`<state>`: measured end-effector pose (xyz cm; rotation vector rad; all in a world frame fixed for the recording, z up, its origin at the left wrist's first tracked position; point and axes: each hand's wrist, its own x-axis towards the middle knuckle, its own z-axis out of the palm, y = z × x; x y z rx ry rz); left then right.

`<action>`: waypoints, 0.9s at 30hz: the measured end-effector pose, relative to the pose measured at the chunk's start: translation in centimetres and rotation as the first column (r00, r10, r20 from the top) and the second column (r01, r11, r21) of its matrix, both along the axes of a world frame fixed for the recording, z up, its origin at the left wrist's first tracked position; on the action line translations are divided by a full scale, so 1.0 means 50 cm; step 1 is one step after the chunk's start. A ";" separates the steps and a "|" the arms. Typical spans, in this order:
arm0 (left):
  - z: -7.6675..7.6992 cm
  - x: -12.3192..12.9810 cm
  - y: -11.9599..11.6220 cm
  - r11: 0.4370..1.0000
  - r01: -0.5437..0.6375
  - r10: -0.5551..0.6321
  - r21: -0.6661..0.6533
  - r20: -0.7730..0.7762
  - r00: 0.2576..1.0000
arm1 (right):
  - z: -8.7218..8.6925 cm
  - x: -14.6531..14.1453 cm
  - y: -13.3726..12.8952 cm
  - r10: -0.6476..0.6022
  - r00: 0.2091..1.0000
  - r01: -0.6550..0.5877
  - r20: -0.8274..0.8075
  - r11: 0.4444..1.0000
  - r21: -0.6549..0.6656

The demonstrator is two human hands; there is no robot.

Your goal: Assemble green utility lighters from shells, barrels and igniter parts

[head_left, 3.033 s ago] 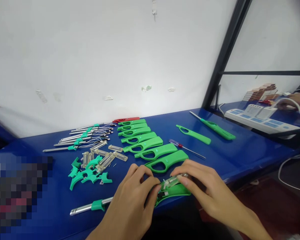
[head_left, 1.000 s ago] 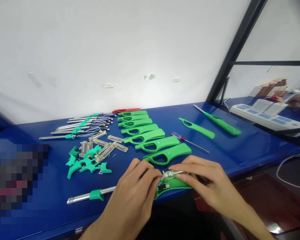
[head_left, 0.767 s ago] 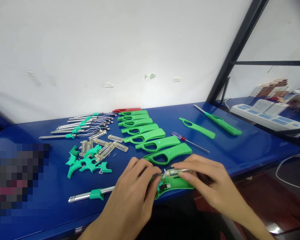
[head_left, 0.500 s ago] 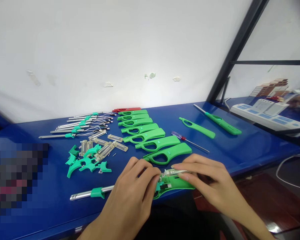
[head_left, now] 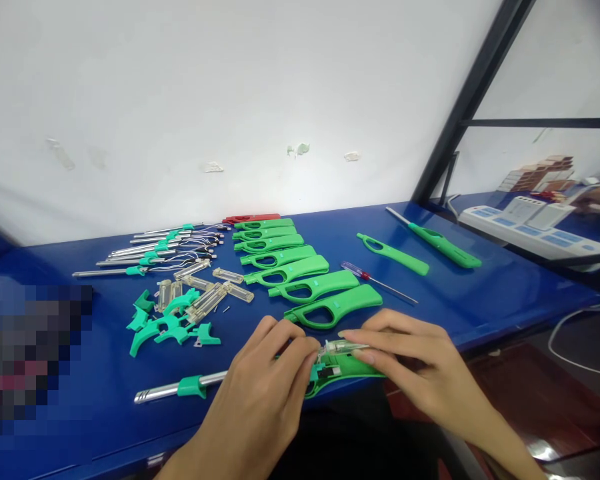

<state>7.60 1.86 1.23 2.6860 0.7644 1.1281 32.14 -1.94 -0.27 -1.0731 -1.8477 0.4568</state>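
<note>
A green lighter shell [head_left: 353,365] lies open at the table's front edge, with a metal tube [head_left: 155,393] and its teal collar [head_left: 193,387] sticking out to the left. My right hand [head_left: 415,357] pinches a clear fuel tank [head_left: 345,346] between thumb and fingers, just above the shell. My left hand [head_left: 267,380] is closed over the shell's front end, by the tank's white tip; its fingertips are pressed together, and what they hold is hidden. Behind both hands lies a row of green shells [head_left: 347,303].
Teal triggers [head_left: 170,323], clear tanks [head_left: 210,303] and wired metal tubes [head_left: 125,272] lie at the left. A screwdriver [head_left: 380,283], a half shell [head_left: 395,257] and a whole lighter [head_left: 443,248] are at the right. Power strips [head_left: 540,233] stand beyond a black frame.
The view has shifted slightly. Both hands keep nearly the same pose, and the clear tank is still in my right hand over the shell.
</note>
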 end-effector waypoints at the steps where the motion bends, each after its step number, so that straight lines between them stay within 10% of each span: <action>1: 0.000 0.001 0.000 1.000 0.003 -0.003 0.005 0.009 1.000 | -0.001 0.001 0.000 0.000 1.000 0.000 0.003 1.000 0.011; 27: 0.002 0.002 0.001 1.000 0.021 -0.021 0.017 0.008 1.000 | -0.003 0.003 0.000 0.012 1.000 -0.012 0.015 1.000 0.023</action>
